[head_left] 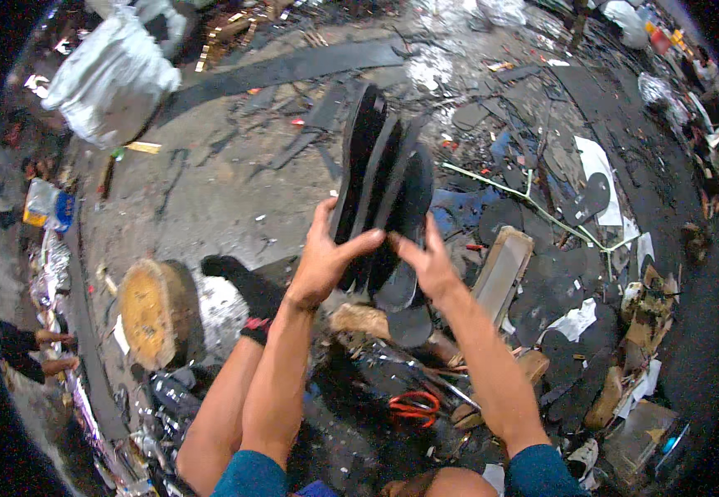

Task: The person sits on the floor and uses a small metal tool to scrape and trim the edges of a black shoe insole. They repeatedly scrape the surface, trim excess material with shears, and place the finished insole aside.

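A: What's nearest?

B: Red scissors [427, 398], amid clutter on the floor [219, 195]. Neither hand touches them.

A: And the grip?

B: Clamped on the soles [361, 157] from both sides: left hand [324, 258] on the left of the stack, right hand [434, 262] on the right, thumbs close together. The stack is mid-scene, lifted off the floor, ends pointing far.

A: How far along is it?

B: Partway, I'd judge. Several soles are shaped and together in one stack. They fan apart at the far end, so squaring them up looks undone.

A: Anything else left?

B: Maybe. A loose sole [595, 197] lies to the right, beyond the hands, partly over a white sheet [593, 157]. I can't tell whether it belongs with the stack.

A: And farthest?

B: A long dark strip [293, 71] with scraps around it, and a white sack [115, 79] at far left. Neither is in hand.
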